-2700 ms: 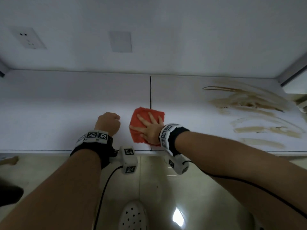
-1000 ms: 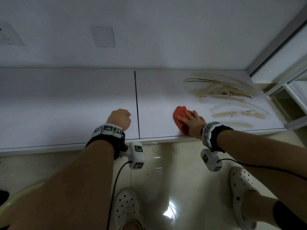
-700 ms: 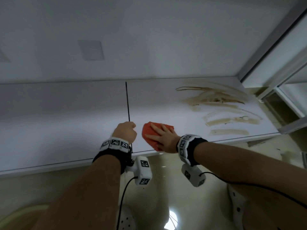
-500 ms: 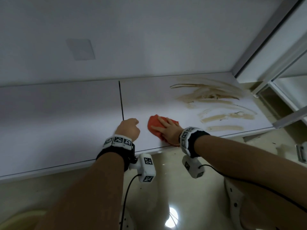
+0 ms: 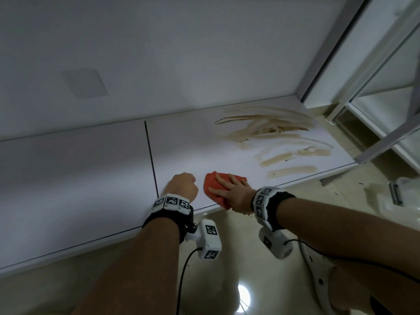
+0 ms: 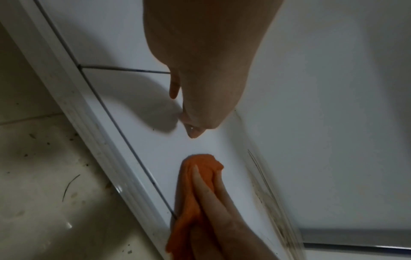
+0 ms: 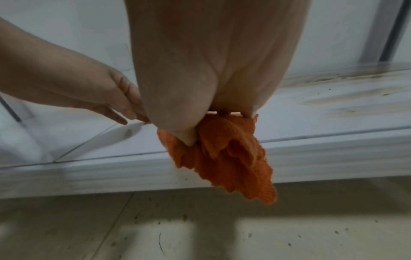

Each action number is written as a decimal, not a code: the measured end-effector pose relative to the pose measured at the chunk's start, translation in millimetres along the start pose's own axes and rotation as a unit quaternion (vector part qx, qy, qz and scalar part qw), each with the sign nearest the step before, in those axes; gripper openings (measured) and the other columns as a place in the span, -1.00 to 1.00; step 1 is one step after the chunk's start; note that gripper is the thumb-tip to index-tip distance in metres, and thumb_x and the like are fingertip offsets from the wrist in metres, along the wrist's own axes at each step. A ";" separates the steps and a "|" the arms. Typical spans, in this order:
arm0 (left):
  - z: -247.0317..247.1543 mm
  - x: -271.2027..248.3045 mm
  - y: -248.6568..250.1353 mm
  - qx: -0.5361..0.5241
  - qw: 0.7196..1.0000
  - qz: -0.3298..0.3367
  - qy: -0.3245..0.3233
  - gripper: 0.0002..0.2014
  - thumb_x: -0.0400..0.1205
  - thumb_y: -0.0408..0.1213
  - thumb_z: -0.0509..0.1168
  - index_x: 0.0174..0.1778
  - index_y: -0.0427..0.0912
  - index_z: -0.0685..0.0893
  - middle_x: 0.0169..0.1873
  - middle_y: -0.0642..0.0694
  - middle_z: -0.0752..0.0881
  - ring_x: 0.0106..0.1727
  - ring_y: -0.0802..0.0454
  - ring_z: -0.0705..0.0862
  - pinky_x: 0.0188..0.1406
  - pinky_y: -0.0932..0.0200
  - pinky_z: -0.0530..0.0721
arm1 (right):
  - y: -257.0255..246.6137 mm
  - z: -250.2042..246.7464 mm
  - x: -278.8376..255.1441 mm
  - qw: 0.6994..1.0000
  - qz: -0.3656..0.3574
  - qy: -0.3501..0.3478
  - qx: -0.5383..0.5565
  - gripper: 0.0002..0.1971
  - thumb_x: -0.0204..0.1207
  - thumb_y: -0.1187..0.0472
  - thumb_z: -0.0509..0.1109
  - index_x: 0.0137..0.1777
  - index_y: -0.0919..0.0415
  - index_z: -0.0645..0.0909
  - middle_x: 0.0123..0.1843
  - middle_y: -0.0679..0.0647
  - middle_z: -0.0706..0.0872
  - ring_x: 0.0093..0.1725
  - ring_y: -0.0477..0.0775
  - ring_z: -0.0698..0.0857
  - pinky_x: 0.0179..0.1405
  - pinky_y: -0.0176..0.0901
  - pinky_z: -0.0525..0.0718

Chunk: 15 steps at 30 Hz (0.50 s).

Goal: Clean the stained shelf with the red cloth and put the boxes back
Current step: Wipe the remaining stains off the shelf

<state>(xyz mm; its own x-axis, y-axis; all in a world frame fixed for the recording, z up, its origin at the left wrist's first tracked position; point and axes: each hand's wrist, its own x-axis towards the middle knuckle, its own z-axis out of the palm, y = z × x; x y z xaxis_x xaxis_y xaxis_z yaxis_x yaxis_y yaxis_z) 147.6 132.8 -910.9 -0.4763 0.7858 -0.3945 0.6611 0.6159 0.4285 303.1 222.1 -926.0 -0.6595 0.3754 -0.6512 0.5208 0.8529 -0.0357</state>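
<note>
The white shelf (image 5: 193, 144) carries brown smeared stains (image 5: 268, 130) on its right part. A red cloth (image 5: 210, 181) lies near the front edge, left of the stains, and one corner hangs over the edge (image 7: 233, 158). My right hand (image 5: 223, 185) presses flat on the cloth with straight, spread fingers (image 6: 206, 190). My left hand (image 5: 183, 185) rests on the bare shelf just left of the cloth and holds nothing. From the right wrist its fingers (image 7: 120, 114) reach down to the shelf surface. No boxes are in view.
A dark seam (image 5: 151, 151) splits the shelf left of my left hand. A metal rack post (image 5: 336, 48) and lower shelves (image 5: 386, 98) stand at the right end. Below the edge are tiled floor (image 5: 227, 258), a white shoe (image 5: 318, 276) and a clear plastic item (image 5: 391, 192).
The right hand slid the cloth right toward the stains, then back left next to my left hand. The left hand crossed the seam onto the right panel.
</note>
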 end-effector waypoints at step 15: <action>33.4 13.6 75.2 0.020 1.000 -0.013 -0.004 -0.61 0.57 -0.39 0.12 0.28 -0.16 0.65 0.27 -0.17 0.66 0.23 -0.20 0.65 0.14 0.11 0.59 | 82.7 11.1 -43.0 0.994 0.092 -0.024 0.046 -0.19 0.59 0.26 0.28 0.64 -0.27 -0.12 0.69 0.03 -0.34 0.67 0.34 -0.20 0.58 0.45 0.04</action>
<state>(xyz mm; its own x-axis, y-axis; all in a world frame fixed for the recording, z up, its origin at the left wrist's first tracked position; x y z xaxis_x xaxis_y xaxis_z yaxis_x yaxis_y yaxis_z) 210.1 188.0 -911.2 -0.4888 0.7696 -0.4109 0.6721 0.6325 0.3851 380.6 272.5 -909.4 -0.5228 0.5015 -0.6893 0.6789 0.7340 0.0191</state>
